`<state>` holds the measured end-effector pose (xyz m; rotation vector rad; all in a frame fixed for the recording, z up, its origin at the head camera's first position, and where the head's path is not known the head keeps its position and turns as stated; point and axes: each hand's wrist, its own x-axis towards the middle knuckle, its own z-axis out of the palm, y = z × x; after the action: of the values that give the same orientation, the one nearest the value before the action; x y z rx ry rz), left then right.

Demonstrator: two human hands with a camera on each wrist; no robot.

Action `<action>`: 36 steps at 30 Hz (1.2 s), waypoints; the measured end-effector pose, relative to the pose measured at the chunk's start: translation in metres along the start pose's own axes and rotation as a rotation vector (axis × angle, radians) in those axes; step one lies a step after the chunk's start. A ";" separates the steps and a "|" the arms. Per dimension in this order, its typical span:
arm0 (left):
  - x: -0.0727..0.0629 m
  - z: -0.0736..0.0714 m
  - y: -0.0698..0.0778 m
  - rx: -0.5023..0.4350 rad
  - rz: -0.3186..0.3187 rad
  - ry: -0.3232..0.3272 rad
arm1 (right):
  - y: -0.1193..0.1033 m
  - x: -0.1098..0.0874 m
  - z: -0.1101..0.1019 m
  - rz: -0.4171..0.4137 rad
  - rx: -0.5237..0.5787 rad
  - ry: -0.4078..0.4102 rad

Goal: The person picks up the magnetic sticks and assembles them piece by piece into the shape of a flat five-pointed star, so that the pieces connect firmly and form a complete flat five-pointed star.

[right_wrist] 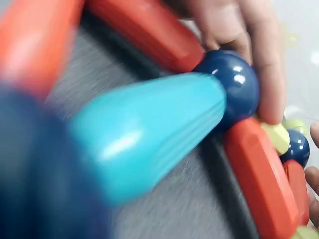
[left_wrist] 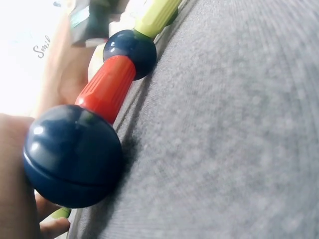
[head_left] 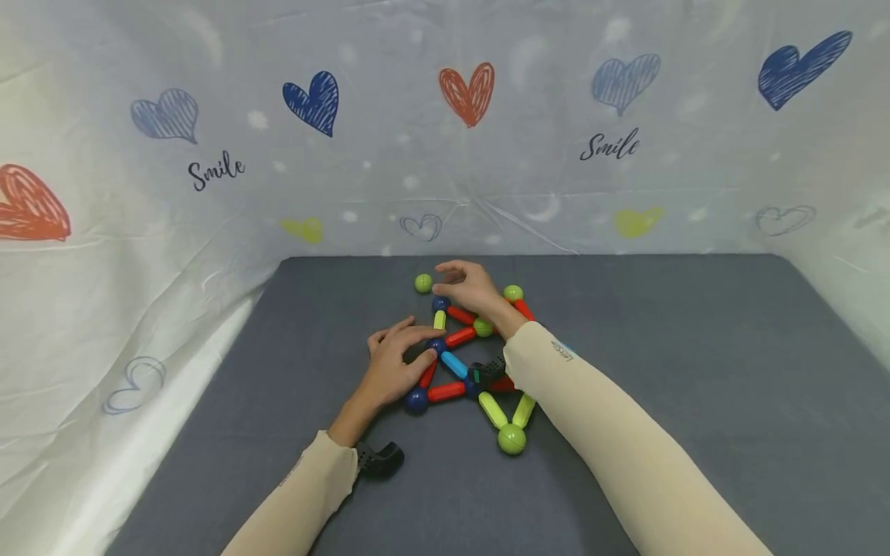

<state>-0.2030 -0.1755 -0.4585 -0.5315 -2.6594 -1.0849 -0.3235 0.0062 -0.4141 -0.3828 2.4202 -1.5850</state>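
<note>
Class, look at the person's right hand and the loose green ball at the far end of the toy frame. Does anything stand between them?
Nothing visible does. The right hand hovers over the far end of the frame of rods and balls, and the loose green ball lies on the bare grey mat just to its left. The left hand rests nearer, on the frame.

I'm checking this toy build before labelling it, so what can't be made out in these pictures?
- Head view: the right forearm covers the sticks beneath it, near the light blue stick.
- Head view: the left hand hides the joint under its fingers.
- Left wrist view: the top left is washed out and blurred beyond the red stick.
- Right wrist view: the near-left pieces are too blurred to name.
</note>
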 end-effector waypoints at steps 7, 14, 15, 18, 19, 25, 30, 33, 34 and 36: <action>0.002 0.004 0.001 -0.013 0.034 -0.011 | -0.007 0.009 0.006 0.020 -0.052 -0.051; 0.004 0.007 0.005 -0.039 0.025 -0.008 | -0.010 0.012 0.010 0.042 -0.146 -0.054; 0.004 0.007 0.005 -0.039 0.028 -0.006 | -0.010 0.012 0.010 0.041 -0.172 -0.048; 0.006 0.008 0.007 -0.042 0.029 -0.005 | -0.010 0.013 0.010 0.035 -0.231 -0.025; 0.006 0.009 0.007 -0.042 0.029 -0.004 | -0.009 0.013 0.010 0.033 -0.242 -0.017; 0.007 0.008 0.007 -0.044 0.021 -0.002 | -0.008 0.013 0.007 0.033 -0.169 0.004; 0.005 0.007 0.004 -0.035 0.001 -0.001 | -0.010 0.011 -0.003 0.001 -0.037 -0.013; 0.004 0.006 0.001 -0.039 -0.006 0.003 | -0.011 0.008 -0.013 -0.014 -0.001 -0.014; 0.004 0.006 0.000 -0.039 -0.007 0.004 | -0.010 0.007 -0.018 -0.017 0.008 -0.011; 0.003 0.004 -0.001 -0.038 -0.010 0.005 | -0.008 0.006 -0.027 -0.020 0.020 -0.001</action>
<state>-0.2062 -0.1727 -0.4614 -0.5219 -2.6449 -1.1403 -0.3371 0.0248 -0.3964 -0.4053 2.4046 -1.6157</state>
